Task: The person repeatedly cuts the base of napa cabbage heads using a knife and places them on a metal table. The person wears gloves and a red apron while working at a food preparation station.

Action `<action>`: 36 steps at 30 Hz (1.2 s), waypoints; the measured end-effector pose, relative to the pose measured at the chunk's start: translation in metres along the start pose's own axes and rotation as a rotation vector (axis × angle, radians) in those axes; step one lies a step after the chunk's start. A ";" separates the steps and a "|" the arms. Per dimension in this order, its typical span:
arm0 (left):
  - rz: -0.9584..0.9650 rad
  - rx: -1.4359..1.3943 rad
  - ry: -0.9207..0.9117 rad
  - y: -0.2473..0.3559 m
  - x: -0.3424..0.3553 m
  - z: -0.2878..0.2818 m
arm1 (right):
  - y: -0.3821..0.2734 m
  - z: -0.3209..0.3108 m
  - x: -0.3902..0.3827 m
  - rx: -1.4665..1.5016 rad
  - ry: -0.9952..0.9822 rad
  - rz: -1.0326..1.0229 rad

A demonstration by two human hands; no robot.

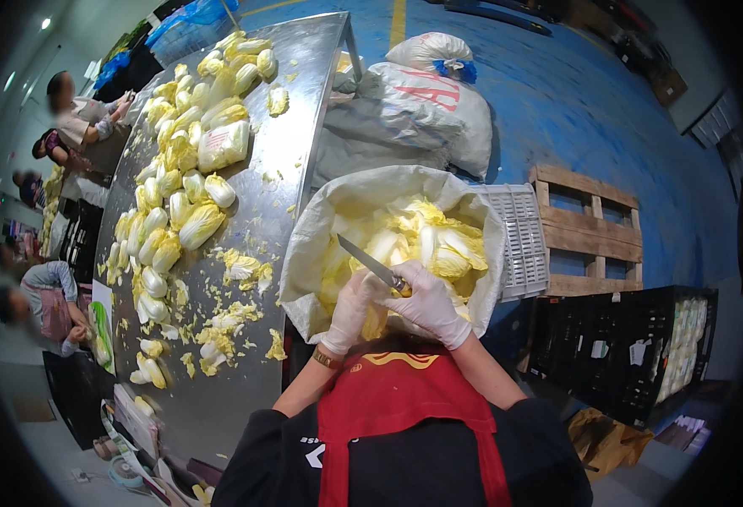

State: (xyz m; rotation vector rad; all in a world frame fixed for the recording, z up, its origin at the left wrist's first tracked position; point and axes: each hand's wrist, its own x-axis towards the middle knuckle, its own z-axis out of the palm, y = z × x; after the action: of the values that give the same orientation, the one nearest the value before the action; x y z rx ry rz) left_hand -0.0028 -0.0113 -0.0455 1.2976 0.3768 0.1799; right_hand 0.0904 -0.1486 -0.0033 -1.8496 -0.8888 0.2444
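- The step in hand looks to be trimming napa cabbage by knife, over the open sack (308, 211); this is a judgement from the blade and the loose leaves.
- The right hand (426, 302) is closed round the handle of the knife (365, 258); the blade slants up and to the left, over the sack's mouth.
- The left hand (355, 311), gloved like the right, is curled just beside it; something yellow shows below the hands, but I cannot tell whether the left hand grips it.
- Yellow leaves and pale pieces (443, 249) lie inside the sack, beyond the hands; whole cabbages (201, 225) lie on the surface to the left.
- The next move seems to call for a firm hold by the left hand; also for a blade kept clear of its fingers.
- The metal surface (291, 68) carries a long heap of cabbages, with torn leaf scraps (228, 321) nearer the person.
- Beyond the sack, filled white sacks (418, 114) rest on a blue floor (557, 110); a pale crate (517, 245), a wooden pallet (591, 241) and black crates (591, 346) stand to the right; co-workers (50, 279) are along the far left.
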 end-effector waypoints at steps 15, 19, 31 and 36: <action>-0.036 -0.287 0.256 -0.022 0.016 -0.035 | -0.016 0.001 -0.006 -0.092 -0.187 -0.331; -0.107 -0.516 0.330 0.014 0.017 -0.035 | -0.027 -0.002 -0.013 -0.076 -0.231 -0.602; 0.012 -0.815 0.455 0.031 0.022 -0.071 | -0.041 -0.025 -0.025 -0.059 0.067 -0.471; 0.095 -0.936 0.387 0.031 0.016 -0.102 | -0.013 -0.039 -0.006 -0.355 0.115 -0.137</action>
State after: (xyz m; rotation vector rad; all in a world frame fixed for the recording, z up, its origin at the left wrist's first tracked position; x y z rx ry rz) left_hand -0.0235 0.0942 -0.0408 0.3473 0.4775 0.6126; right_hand 0.1012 -0.1777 0.0240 -2.0910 -1.0223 -0.1125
